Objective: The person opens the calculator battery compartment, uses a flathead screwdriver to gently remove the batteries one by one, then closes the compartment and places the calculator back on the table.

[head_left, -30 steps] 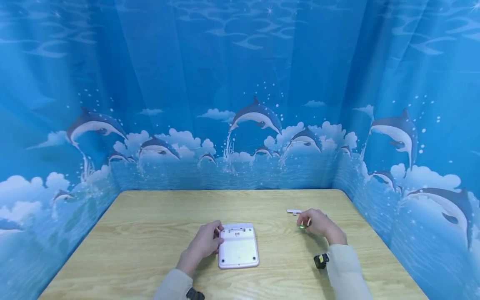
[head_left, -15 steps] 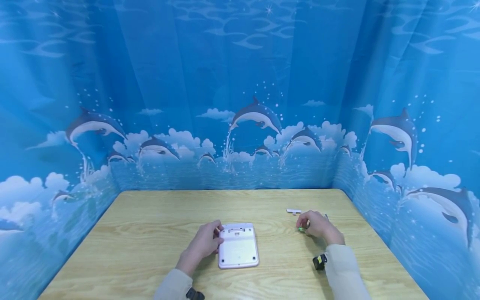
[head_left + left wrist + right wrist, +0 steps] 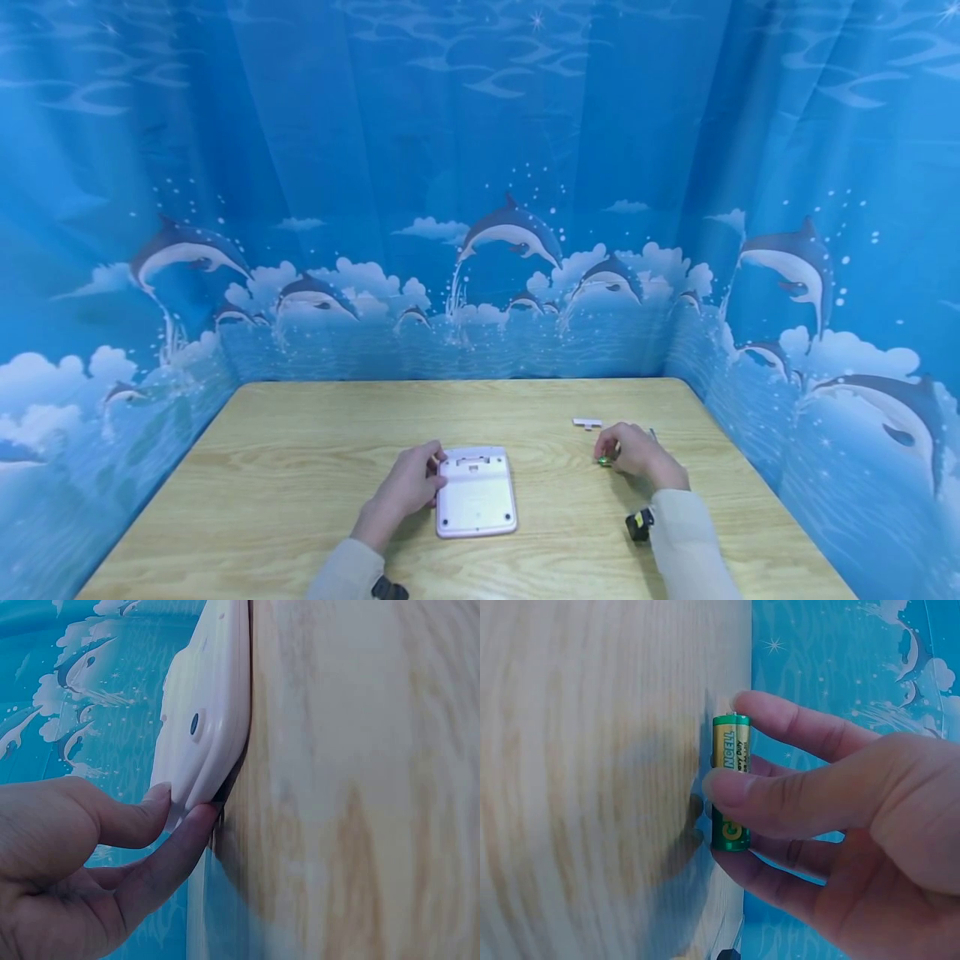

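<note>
A pale pink calculator lies back side up on the table, its battery compartment uncovered at the far end. My left hand pinches its left edge between thumb and fingers; the left wrist view shows the thumb on the upper face and a finger at the lower edge of the calculator. Over to the right, my right hand holds a green and gold battery just above or on the tabletop. In the right wrist view the thumb lies across its side, with fingertips at both ends.
A small white battery cover lies beyond my right hand on the wooden table. Part of a thin object shows behind that hand, too small to identify. Blue dolphin-print curtains enclose the table's back and sides.
The right hand has shifted slightly left and toward the person, and the battery has turned a little in its fingers. My left hand and the calculator stay in place.
</note>
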`<move>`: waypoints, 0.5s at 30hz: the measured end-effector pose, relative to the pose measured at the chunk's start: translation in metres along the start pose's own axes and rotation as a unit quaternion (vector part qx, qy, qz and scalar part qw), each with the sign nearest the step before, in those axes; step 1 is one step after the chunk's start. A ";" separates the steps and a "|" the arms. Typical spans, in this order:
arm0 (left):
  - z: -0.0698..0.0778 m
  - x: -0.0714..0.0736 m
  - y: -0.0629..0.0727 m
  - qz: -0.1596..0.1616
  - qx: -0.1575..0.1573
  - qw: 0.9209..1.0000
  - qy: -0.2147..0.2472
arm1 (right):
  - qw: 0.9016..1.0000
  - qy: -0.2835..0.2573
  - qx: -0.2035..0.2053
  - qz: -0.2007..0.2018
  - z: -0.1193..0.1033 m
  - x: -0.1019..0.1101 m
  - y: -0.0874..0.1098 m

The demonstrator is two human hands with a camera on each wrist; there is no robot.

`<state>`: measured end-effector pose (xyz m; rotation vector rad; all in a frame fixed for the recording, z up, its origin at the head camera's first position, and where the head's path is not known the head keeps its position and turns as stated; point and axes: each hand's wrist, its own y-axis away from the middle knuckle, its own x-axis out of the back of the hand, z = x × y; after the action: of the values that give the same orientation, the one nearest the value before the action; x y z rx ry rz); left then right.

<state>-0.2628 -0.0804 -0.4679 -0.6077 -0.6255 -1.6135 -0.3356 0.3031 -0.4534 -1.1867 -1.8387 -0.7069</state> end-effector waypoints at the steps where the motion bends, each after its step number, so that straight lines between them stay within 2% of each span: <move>1: 0.000 0.000 0.000 0.000 -0.001 1.000 0.000 | 1.000 0.001 -0.001 0.000 0.000 0.000 0.000; 9: 0.000 0.000 0.000 -0.001 -0.003 1.000 0.003 | 1.000 0.009 0.005 0.004 -0.001 -0.001 0.000; 15: -0.001 0.000 0.000 -0.002 0.000 1.000 0.002 | 1.000 0.011 -0.006 -0.001 0.000 -0.002 -0.001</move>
<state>-0.2630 -0.0808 -0.4683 -0.6033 -0.6245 -1.6181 -0.3359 0.3021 -0.4551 -1.1808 -1.8194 -0.7313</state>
